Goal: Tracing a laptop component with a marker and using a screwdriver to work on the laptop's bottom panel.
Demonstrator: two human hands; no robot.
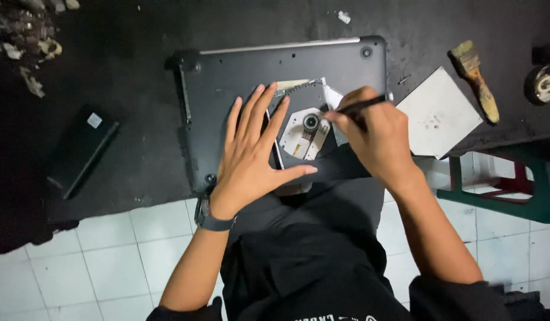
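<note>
An upturned dark grey laptop (275, 71) is lying on the black table (138, 35), its near edge overhanging toward the person. The left hand (251, 148) is pressing flat on the base with fingers spread wide, holding nothing and steadying the casing. The right hand (376, 139) is closed around a slim black tool (361, 106), its tip resting at the exposed optical drive (307, 131), whose pale metal tray and round spindle hub are showing in the cut-out of the base. In my judgement the laptop is stiff and moderately heavy, with a smooth plastic shell that may slide on the table, so a flat palm on the broad base is the sound hold. The drive is light, thin and fragile: the spindle and lens area should not be touched, and it is best taken by its outer metal edges. A flat white square plate (438, 113) is lying just beside the laptop on the right, a worn paintbrush (477, 80) beyond it, and a dark slab-shaped device (82, 148) well apart on the left.
</note>
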